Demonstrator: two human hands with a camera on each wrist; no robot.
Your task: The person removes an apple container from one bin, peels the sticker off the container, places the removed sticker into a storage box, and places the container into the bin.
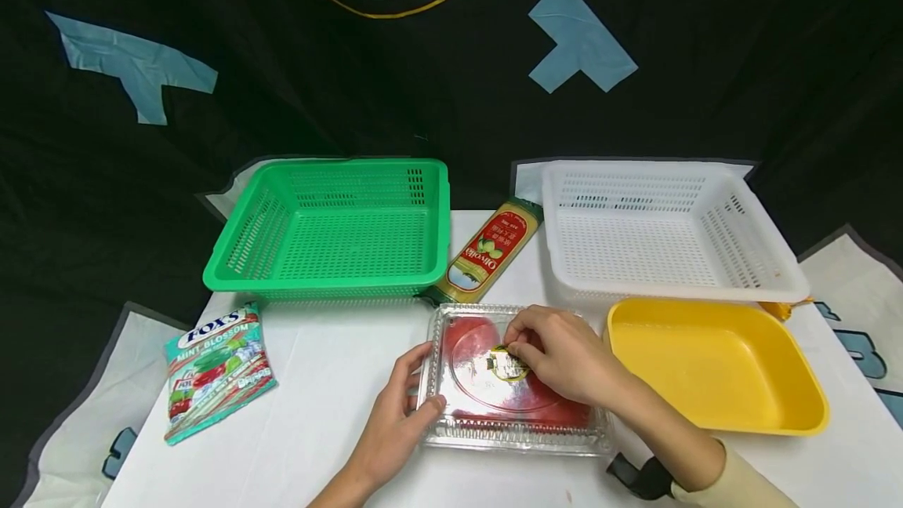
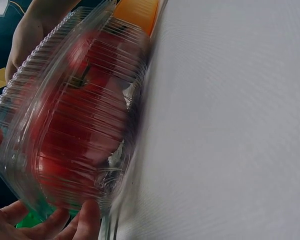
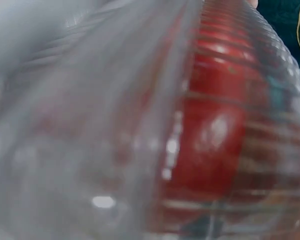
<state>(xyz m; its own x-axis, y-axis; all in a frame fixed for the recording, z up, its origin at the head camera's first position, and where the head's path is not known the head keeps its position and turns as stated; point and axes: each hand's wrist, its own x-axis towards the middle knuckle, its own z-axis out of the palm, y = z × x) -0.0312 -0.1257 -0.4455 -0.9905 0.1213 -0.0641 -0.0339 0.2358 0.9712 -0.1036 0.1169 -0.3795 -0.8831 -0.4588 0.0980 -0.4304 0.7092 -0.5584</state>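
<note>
A clear plastic clamshell box (image 1: 518, 439) with a ridged edge lies on the white table, holding large red tomatoes (image 2: 80, 125). My left hand (image 1: 397, 418) grips the box's left side, thumb on the lid's edge and fingers along the wall. On top of the lid is a round sticker (image 1: 509, 367) with a yellow-green rim. The thumb and forefinger of my right hand (image 1: 564, 355) pinch the sticker at its upper right edge. In the right wrist view the box's blurred side fills most of the picture.
Behind stand a green basket (image 1: 324, 285) and a white basket (image 1: 677, 287), with an Olivoila pasta pack (image 1: 487, 253) between them. A yellow tub (image 1: 719, 422) is close right of the box. At far left lies a Fox's candy bag (image 1: 219, 375).
</note>
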